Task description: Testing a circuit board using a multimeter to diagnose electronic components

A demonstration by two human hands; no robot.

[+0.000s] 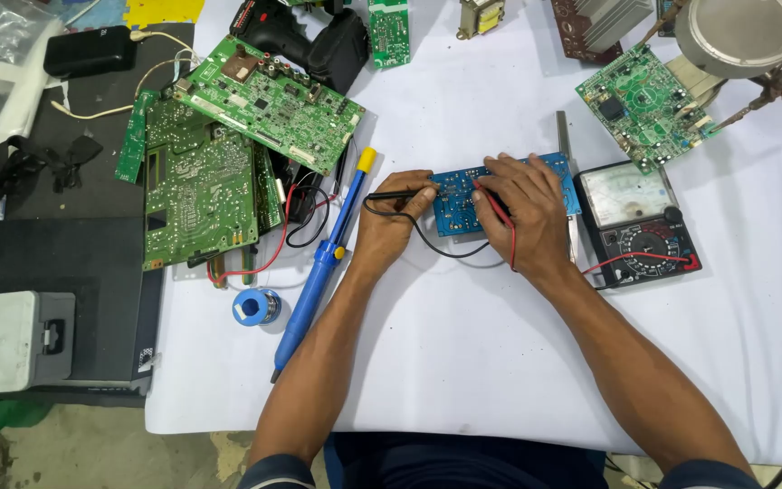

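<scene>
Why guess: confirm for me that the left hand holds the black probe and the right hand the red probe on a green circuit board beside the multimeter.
Not quite. In the head view the board under the probes is blue, not green. The left hand holds the black probe, the right hand the red probe, beside the multimeter.

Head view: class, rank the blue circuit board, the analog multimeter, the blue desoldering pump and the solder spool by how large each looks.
1. Blue desoldering pump, longest.
2. Analog multimeter and blue circuit board: unsure, since hands cover much of the board.
3. Solder spool, smallest.
</scene>
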